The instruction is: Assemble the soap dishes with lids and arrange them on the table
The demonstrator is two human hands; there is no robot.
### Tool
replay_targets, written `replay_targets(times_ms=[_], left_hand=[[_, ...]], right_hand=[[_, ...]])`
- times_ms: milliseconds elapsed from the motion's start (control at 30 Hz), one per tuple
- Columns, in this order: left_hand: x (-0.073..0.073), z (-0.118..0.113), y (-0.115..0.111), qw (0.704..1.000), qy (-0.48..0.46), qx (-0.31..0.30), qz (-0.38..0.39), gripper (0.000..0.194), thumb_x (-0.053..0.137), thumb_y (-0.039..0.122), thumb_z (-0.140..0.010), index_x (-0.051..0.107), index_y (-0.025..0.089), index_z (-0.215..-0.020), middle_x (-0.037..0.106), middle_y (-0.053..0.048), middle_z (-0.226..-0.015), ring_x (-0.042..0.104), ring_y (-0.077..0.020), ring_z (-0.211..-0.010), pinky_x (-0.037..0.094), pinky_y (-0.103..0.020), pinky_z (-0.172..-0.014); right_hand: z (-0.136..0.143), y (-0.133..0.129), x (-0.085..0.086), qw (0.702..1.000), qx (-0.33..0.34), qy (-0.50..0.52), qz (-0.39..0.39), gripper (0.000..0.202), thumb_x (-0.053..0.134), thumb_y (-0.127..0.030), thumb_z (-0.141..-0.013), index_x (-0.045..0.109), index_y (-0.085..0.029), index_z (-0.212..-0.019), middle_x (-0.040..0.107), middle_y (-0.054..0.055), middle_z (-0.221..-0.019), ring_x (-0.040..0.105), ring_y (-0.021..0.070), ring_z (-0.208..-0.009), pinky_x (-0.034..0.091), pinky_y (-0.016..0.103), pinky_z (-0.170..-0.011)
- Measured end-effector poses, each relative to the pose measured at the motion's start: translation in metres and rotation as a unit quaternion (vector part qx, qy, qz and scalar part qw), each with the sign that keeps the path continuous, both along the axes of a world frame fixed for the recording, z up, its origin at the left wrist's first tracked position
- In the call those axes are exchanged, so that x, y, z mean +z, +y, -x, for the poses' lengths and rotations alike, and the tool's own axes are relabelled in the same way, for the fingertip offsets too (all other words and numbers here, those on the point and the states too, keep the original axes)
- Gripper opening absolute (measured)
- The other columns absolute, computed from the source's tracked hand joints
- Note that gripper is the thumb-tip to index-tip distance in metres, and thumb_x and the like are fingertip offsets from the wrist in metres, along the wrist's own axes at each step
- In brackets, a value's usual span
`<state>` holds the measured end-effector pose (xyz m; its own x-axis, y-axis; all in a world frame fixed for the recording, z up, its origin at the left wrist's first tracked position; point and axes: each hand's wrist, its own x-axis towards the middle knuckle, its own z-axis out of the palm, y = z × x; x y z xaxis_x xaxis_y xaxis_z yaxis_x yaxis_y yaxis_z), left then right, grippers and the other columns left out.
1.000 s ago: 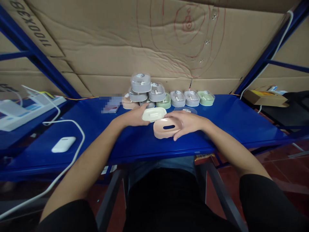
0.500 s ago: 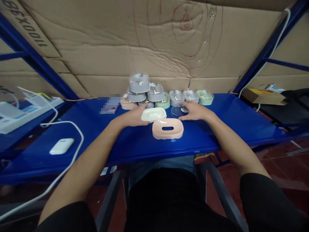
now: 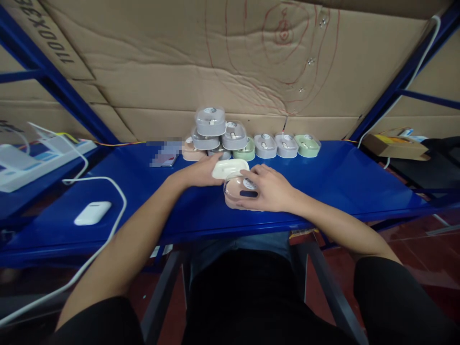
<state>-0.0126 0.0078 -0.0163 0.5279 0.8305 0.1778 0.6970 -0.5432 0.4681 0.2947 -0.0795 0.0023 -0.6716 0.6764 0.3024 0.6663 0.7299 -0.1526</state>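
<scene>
My right hand (image 3: 271, 189) is closed on a clear lid (image 3: 230, 184) with a round label, which lies over the pink oval case (image 3: 239, 203). A dark slot shows in the pink top, partly behind my fingers. Just behind it is the white oval tray (image 3: 230, 168), gripped at its left end by my left hand (image 3: 206, 171). The white tray's right end is near the fingertips of my right hand.
Lidded grey, pink and green cases stand along the back, some stacked, like the top grey case (image 3: 211, 122). A phone (image 3: 168, 155), white earbud case (image 3: 93, 213), white cable (image 3: 120, 191) and power strip (image 3: 21, 167) are leftward. A cardboard box (image 3: 395, 146) stands right.
My right hand has moved left and nearer, bringing the clear lid from the table onto the pink case. My left hand stays at the white tray.
</scene>
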Motion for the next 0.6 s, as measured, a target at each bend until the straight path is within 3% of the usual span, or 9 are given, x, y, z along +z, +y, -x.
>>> replay_targets(times_ms=[200, 367, 600], left_hand=[[-0.002, 0.001, 0.000, 0.999, 0.029, 0.016, -0.001, 0.109, 0.091, 0.060, -0.074, 0.052, 0.021, -0.168, 0.070, -0.025, -0.164, 0.069, -0.0543, -0.149, 0.058, -0.065, -0.122], [0.006, -0.003, -0.006, 0.998, 0.064, 0.015, 0.021, 0.112, 0.084, 0.062, -0.079, 0.044, 0.017, -0.173, 0.062, -0.029, -0.173, 0.065, -0.0522, -0.155, 0.055, -0.064, -0.126], [0.013, -0.009, -0.011, 0.996, 0.082, 0.033, 0.030, 0.106, 0.082, 0.064, -0.079, 0.049, 0.015, -0.167, 0.066, -0.030, -0.165, 0.067, -0.0545, -0.152, 0.056, -0.065, -0.123]], right_hand=[[0.002, -0.002, 0.001, 1.000, -0.015, -0.012, -0.004, 0.089, 0.075, -0.089, -0.097, 0.079, -0.017, -0.149, 0.076, 0.020, -0.118, 0.069, 0.0391, -0.105, 0.059, 0.056, -0.096], [0.006, -0.015, 0.006, 0.999, -0.046, -0.028, 0.004, 0.088, 0.079, -0.081, -0.099, 0.074, -0.015, -0.156, 0.076, 0.021, -0.127, 0.068, 0.0394, -0.114, 0.056, 0.052, -0.101], [0.012, -0.022, 0.008, 0.997, -0.055, -0.054, 0.028, 0.088, 0.081, -0.077, -0.100, 0.071, -0.014, -0.161, 0.075, 0.023, -0.132, 0.069, 0.0427, -0.122, 0.055, 0.054, -0.106]])
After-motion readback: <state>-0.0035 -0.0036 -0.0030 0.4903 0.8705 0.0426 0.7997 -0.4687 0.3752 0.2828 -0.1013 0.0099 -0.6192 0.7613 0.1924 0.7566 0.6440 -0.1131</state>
